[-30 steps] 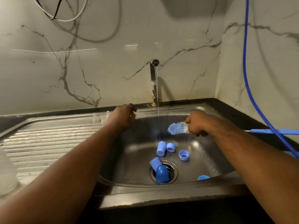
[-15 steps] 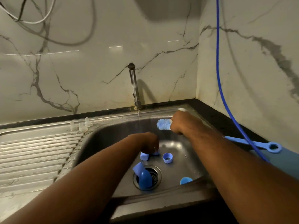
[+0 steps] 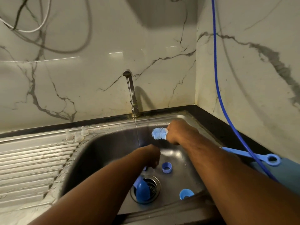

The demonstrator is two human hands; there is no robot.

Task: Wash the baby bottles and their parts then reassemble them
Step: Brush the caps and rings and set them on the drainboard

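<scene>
My left hand (image 3: 150,157) is low in the sink (image 3: 100,153), under the running water, its fingers curled over a small blue bottle part (image 3: 144,168) that is mostly hidden and blurred. My right hand (image 3: 179,132) grips a blue bottle brush just behind its bristle head (image 3: 158,133), and the brush's long handle (image 3: 259,157) sticks out over the right counter. A blue collar ring (image 3: 166,167) lies on the sink floor. A blue dome cap (image 3: 142,190) sits on the drain, and another blue cap (image 3: 186,193) lies by the front wall. Three clear teats (image 3: 76,134) stand on the back ledge.
The tap (image 3: 132,95) at the back runs a thin stream of water. A ribbed drainboard (image 3: 32,168) lies to the left of the sink. A blue hose (image 3: 217,78) hangs down the right wall, past a teal object (image 3: 290,172) on the black counter.
My left hand has come from the back ledge down into the sink onto the blue parts. The right hand has kept the brush raised. The view has shifted to the right.
</scene>
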